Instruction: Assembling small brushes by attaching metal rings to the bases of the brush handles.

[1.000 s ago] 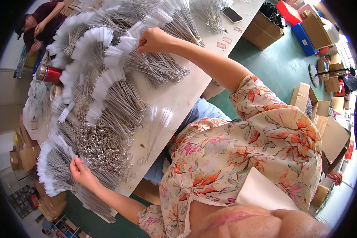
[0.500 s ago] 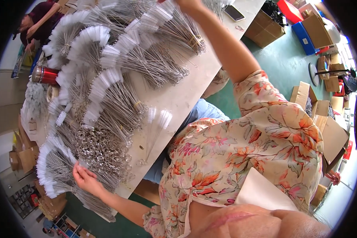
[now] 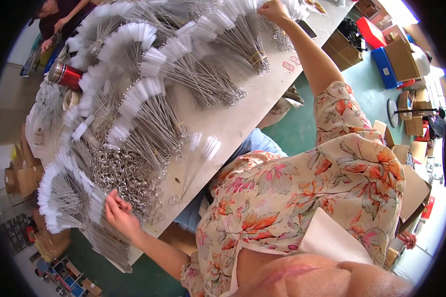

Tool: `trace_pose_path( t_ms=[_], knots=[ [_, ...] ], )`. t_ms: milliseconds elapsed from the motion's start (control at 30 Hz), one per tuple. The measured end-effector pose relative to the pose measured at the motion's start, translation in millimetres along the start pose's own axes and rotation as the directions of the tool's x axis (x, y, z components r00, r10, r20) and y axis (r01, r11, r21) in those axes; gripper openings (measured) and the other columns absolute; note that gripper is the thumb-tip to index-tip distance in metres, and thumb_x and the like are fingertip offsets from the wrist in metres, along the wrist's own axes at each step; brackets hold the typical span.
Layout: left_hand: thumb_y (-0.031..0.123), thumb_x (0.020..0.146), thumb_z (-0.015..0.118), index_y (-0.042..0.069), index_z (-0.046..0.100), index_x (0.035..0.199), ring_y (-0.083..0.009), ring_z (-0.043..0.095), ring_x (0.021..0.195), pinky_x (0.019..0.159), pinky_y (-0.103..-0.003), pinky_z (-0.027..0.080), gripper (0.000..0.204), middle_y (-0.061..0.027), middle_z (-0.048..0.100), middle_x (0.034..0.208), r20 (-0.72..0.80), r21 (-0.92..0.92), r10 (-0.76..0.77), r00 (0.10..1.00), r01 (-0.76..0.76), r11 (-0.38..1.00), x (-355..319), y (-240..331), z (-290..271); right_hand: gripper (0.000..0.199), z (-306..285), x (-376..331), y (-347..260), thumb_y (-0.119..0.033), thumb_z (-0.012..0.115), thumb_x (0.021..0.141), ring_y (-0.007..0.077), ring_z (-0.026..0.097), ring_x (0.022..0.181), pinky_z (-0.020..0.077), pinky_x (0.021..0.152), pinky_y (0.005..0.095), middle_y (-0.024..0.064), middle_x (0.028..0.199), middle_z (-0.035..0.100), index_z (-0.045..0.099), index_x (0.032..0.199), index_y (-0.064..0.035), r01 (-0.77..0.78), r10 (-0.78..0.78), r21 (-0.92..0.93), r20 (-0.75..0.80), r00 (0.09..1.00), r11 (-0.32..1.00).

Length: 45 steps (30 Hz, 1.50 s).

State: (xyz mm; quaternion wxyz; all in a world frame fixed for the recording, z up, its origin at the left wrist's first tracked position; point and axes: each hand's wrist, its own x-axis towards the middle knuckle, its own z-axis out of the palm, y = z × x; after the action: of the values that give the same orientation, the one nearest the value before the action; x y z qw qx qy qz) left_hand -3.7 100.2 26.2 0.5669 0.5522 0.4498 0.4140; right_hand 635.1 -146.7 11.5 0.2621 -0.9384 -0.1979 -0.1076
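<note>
My right hand [image 3: 274,10] has travelled further along the long white worktable [image 3: 243,119] since a second ago, now reaching its far end, where it is closed into a fist among the thin wire brushes with white bristle tips [image 3: 243,34] bundled there; I cannot tell exactly which wires it grips. My left hand [image 3: 116,212] has shifted only slightly and stays at the near edge of the table, fingers curled and pinching at the heap of small silver metal rings [image 3: 126,175], touching the rings at the heap's near side. More fanned bundles of the same brushes lie all along the table's length. A few loose brushes [image 3: 198,158] lie alone near the table's edge by my lap. A red metal flask [image 3: 64,75] lies at the opposite edge, beside another person's hand [image 3: 45,44]
</note>
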Motion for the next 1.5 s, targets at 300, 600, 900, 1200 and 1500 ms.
trace_pose_path(
  t_ms=[300, 600, 900, 1200, 1500],
  knots=[
    [0.013, 0.093, 0.049, -0.002, 0.060, 0.107, -0.0021, 0.035, 0.050, 0.042, -0.017, 0.026, 0.024, 0.0011, 0.049, 0.070, 0.307, -0.112, 0.202, 0.930, -0.175, 0.978, -36, 28, 81, 0.033, -61, -154, -190, -0.036, 0.046, 0.095, 0.0092, 0.052, 0.072, 0.0429, 0.063, 0.0244, 0.0002, 0.081, 0.053, 0.055, 0.092, -0.0039, 0.135, -0.458, 0.962, -0.011, 0.889, 0.239],
    [0.000, 0.087, 0.055, -0.001, 0.055, 0.100, -0.0108, 0.057, 0.070, 0.057, -0.022, 0.048, 0.013, -0.0091, 0.055, 0.089, 0.277, 0.010, 0.708, 0.650, -0.738, 0.674, -15, 11, 144, 0.027, -20, -293, -290, -0.022, 0.052, 0.092, 0.0151, 0.050, 0.100, 0.0396, 0.090, 0.0306, 0.0072, 0.103, 0.057, 0.056, 0.110, -0.0025, -0.268, -0.785, 0.942, 0.318, 0.531, 0.200],
    [-0.002, 0.070, 0.070, 0.001, 0.065, 0.094, -0.0204, 0.057, 0.086, 0.066, -0.026, 0.048, 0.025, -0.0094, 0.054, 0.101, 0.269, 0.211, 0.887, 0.376, -0.921, 0.327, -47, -14, 143, 0.028, 13, -306, -270, -0.025, 0.048, 0.094, 0.0132, 0.057, 0.078, 0.0486, 0.071, 0.0265, 0.0046, 0.089, 0.062, 0.061, 0.095, -0.0007, -0.884, -0.616, 0.451, 0.665, 0.422, -0.120],
    [0.023, 0.060, 0.083, 0.003, 0.031, 0.135, -0.0262, 0.045, 0.115, 0.091, -0.036, 0.040, 0.093, -0.0152, 0.036, 0.131, 0.343, -0.065, 0.751, 0.564, -0.784, 0.618, -25, 33, 102, 0.024, -18, -291, -265, -0.021, 0.050, 0.094, 0.0055, 0.047, 0.063, 0.0385, 0.056, 0.0196, -0.0013, 0.073, 0.055, 0.059, 0.097, 0.0001, -0.423, -0.793, 0.759, 0.593, 0.137, 0.494],
    [0.017, 0.068, 0.078, 0.001, 0.057, 0.104, -0.0197, 0.052, 0.102, 0.085, -0.031, 0.042, 0.044, -0.0109, 0.053, 0.109, 0.668, -0.202, 0.414, 0.618, -0.384, 0.901, -38, 24, 75, 0.022, -36, -295, -271, -0.022, 0.054, 0.091, 0.0076, 0.049, 0.064, 0.0421, 0.057, 0.0248, -0.0009, 0.069, 0.052, 0.060, 0.088, -0.0013, -0.214, -0.861, 0.838, 0.509, -0.027, 0.502]
  ],
)
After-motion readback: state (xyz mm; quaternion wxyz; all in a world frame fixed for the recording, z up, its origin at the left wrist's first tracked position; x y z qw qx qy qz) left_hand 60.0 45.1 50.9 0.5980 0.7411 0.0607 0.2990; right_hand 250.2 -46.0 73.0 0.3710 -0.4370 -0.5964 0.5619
